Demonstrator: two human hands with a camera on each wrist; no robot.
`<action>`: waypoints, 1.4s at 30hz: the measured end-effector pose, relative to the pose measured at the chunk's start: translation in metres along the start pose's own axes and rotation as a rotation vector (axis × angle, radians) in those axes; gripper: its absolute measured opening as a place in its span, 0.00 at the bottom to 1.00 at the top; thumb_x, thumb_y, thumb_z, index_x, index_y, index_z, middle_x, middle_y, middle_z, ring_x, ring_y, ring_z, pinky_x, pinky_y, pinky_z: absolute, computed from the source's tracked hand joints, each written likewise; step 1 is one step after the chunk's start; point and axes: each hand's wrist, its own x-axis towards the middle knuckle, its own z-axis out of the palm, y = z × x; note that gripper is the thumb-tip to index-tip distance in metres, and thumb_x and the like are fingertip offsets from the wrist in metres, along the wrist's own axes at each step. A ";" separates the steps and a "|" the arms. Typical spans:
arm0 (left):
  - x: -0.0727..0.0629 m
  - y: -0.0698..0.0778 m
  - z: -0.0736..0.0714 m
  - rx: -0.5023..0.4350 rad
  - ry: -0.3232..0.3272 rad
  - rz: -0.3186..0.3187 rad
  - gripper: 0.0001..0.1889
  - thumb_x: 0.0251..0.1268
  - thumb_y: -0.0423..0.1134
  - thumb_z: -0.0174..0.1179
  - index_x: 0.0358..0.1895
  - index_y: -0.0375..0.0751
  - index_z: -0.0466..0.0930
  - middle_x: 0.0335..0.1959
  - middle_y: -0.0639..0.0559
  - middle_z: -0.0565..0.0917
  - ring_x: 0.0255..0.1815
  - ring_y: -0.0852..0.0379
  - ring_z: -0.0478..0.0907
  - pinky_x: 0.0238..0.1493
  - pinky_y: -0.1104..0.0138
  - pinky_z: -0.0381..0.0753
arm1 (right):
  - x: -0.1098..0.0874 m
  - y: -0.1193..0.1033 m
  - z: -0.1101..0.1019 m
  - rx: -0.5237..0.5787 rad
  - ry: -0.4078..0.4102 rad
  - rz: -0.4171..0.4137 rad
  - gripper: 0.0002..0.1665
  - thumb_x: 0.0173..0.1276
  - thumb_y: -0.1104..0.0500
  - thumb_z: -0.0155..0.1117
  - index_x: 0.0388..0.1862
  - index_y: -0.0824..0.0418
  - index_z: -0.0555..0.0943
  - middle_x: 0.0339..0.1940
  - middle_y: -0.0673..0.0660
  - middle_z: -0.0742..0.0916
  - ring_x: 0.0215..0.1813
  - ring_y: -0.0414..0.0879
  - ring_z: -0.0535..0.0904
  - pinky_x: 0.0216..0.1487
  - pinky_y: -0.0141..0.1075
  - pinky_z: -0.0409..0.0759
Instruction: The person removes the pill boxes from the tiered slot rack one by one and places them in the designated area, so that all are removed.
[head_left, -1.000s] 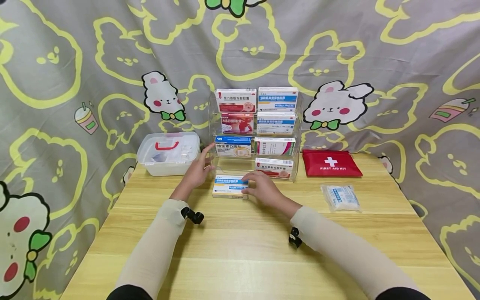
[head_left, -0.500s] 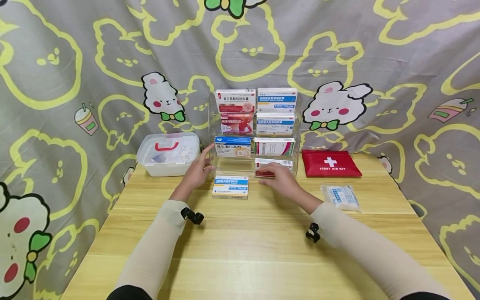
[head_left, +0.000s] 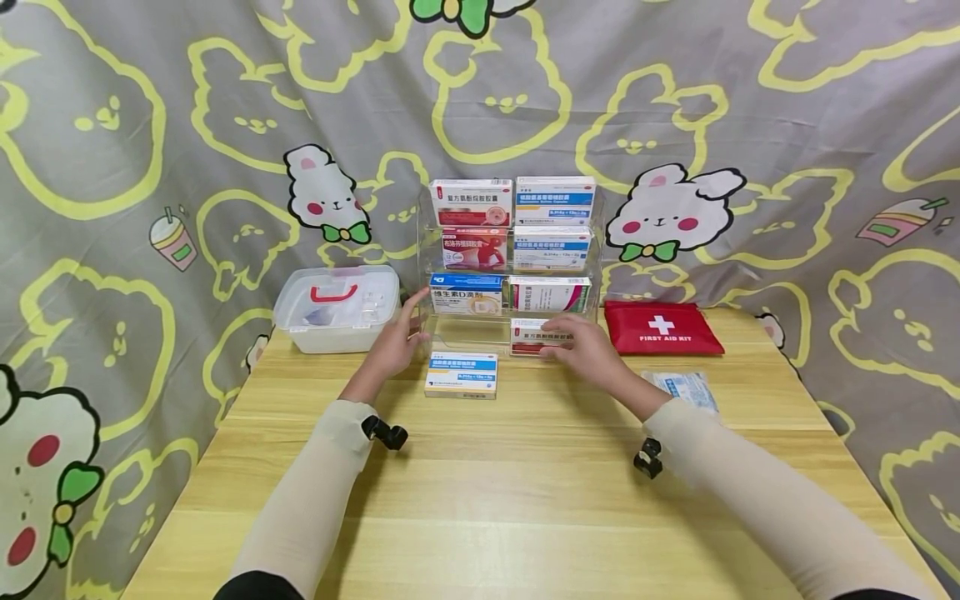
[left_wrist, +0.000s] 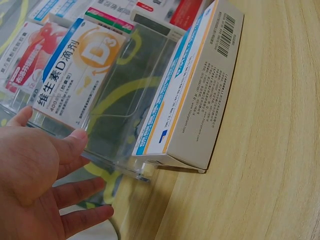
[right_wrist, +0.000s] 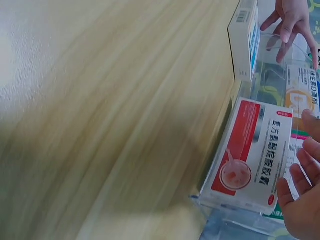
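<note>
A blue-and-white medicine box (head_left: 461, 374) lies flat on the wooden table (head_left: 487, 500), in front of a clear tiered rack (head_left: 468, 337) filled with medicine boxes. My left hand (head_left: 397, 337) rests with straight fingers against the rack's left side, beside the vitamin D box (left_wrist: 75, 75). In the left wrist view my left hand (left_wrist: 40, 185) is open and holds nothing. My right hand (head_left: 581, 346) reaches into the rack's bottom right compartment. Its fingertips (right_wrist: 305, 170) touch a red-and-white box (right_wrist: 250, 155) that sits there. The bottom left compartment holds nothing.
A clear plastic case with a red handle (head_left: 337, 307) stands left of the rack. A red first aid pouch (head_left: 662, 327) lies to the right, with a white gauze packet (head_left: 686, 387) in front of it. A patterned cloth hangs behind.
My right hand let go of the blue-and-white box on the table and moved right and back to the red-and-white box in the rack. The left hand has not moved.
</note>
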 end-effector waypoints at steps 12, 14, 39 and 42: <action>0.000 -0.002 0.000 0.011 0.008 0.015 0.46 0.77 0.31 0.57 0.83 0.73 0.40 0.72 0.35 0.74 0.71 0.37 0.74 0.68 0.42 0.72 | 0.002 0.007 -0.014 -0.029 -0.004 0.064 0.26 0.67 0.60 0.76 0.62 0.65 0.83 0.65 0.65 0.84 0.61 0.60 0.81 0.62 0.55 0.79; 0.000 -0.002 0.000 0.008 0.008 0.018 0.46 0.77 0.31 0.57 0.83 0.73 0.40 0.72 0.35 0.74 0.71 0.37 0.74 0.68 0.41 0.72 | 0.003 0.008 -0.014 -0.029 -0.010 0.085 0.26 0.67 0.59 0.76 0.63 0.65 0.83 0.65 0.65 0.83 0.61 0.60 0.81 0.62 0.54 0.79; 0.001 -0.002 0.001 0.000 0.013 0.017 0.47 0.77 0.30 0.58 0.82 0.74 0.40 0.72 0.33 0.74 0.71 0.37 0.74 0.67 0.42 0.73 | 0.013 0.005 -0.010 -0.015 -0.034 0.156 0.20 0.69 0.65 0.72 0.59 0.66 0.86 0.60 0.65 0.87 0.45 0.53 0.87 0.49 0.47 0.83; 0.000 -0.001 0.001 -0.005 0.014 0.009 0.47 0.77 0.30 0.57 0.82 0.74 0.40 0.72 0.33 0.73 0.71 0.37 0.73 0.67 0.42 0.73 | 0.014 0.005 -0.009 -0.038 -0.039 0.159 0.19 0.68 0.65 0.73 0.58 0.65 0.87 0.59 0.64 0.87 0.53 0.56 0.85 0.54 0.50 0.82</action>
